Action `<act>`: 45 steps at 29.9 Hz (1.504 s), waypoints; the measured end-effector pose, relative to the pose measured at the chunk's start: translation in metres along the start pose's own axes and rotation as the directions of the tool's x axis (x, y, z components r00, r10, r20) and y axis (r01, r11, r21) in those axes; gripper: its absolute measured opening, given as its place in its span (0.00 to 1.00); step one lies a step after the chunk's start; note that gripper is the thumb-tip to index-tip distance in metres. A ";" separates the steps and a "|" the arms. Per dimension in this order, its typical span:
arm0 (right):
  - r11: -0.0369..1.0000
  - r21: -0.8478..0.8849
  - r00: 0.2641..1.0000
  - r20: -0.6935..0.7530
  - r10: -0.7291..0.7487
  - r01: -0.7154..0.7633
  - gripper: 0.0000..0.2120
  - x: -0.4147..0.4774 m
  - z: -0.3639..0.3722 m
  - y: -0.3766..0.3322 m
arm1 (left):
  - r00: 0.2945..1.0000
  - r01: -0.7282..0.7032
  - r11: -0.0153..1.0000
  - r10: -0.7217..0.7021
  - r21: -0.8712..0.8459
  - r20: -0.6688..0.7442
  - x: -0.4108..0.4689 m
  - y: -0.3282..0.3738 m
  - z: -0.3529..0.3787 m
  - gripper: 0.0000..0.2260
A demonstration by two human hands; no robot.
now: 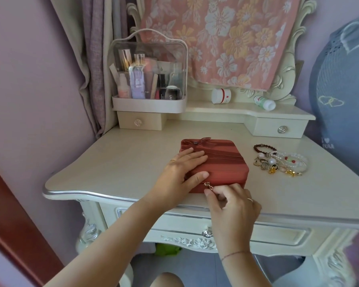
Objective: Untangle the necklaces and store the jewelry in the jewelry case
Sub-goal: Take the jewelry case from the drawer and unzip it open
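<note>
The cream bench [116, 162] carries everything. The red jewelry case [222, 162] lies closed near its front edge. The jewelry pile [278, 162] sits just beside the case on its right: beaded bracelets, rings and gold pieces, with any necklaces too knotted in to pick out. None of it is stored yet.

The left grip [178, 168] rests flat on top of the case, fingers straight and spread, thumb laid along the front wall. It holds nothing and only presses down. The right grip [234, 206] is narrow, thumb and fingertips pinched on the small gold zipper pull [207, 185] on the case's front face, left of middle.

The step in hand looks to be unzipping the case. To do it well, keep the left palm's weight on the top so the light case does not slide or lift off the bench. Draw the pull along the line of the zipper rather than outward. At each rounded corner, slow down and turn the wrist with the track. The bow ribbon on top should stay clear of the teeth. Swing the opened top away from the pile.
</note>
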State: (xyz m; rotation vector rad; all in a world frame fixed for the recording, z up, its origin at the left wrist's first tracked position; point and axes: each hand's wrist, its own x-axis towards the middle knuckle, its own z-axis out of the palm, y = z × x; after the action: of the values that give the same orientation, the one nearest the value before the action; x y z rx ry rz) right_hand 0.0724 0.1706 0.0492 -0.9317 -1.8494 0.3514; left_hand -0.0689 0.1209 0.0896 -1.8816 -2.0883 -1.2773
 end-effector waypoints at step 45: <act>0.999 -0.038 0.950 0.310 0.043 -0.033 0.07 0.095 -0.011 0.052 | 0.993 -0.101 0.953 0.116 0.287 -0.036 -0.016 0.012 -0.008 0.20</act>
State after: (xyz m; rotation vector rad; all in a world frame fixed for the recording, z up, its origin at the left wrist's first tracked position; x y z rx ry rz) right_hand 0.0852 0.2730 0.0847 -0.9785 -2.1308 0.5179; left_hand -0.0583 0.1026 0.0928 -1.7887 -1.9855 -0.9333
